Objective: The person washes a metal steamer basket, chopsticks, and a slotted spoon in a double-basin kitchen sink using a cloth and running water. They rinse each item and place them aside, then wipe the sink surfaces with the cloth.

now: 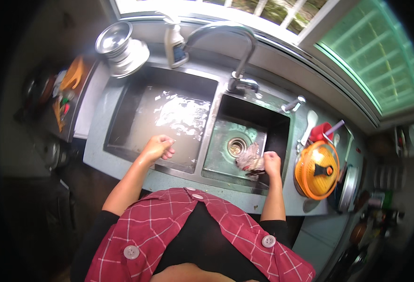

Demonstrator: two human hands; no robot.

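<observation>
My left hand (160, 147) hovers at the near side of the large steel basin (122, 135), its fingers curled with nothing visible in them. Cloudy water (147, 120) covers that basin's floor and reflects bright light. Over the smaller basin (215, 155), my right hand (272, 163) grips a limp, wet, grey-pink bundle (251, 160). It has red and dark patches and looks like a crumpled rag, though blur leaves this unsure. The bundle hangs beside the round drain (236, 146), which has pale scraps in it.
Behind the basins rise a curved faucet (240, 67) and a spray bottle (176, 49). Stacked metal bowls (117, 42) stand at the back left. To the right are an orange-rimmed lidded pot (316, 171), a red cup (321, 132), a white spoon (311, 120) and a small dispenser (293, 104).
</observation>
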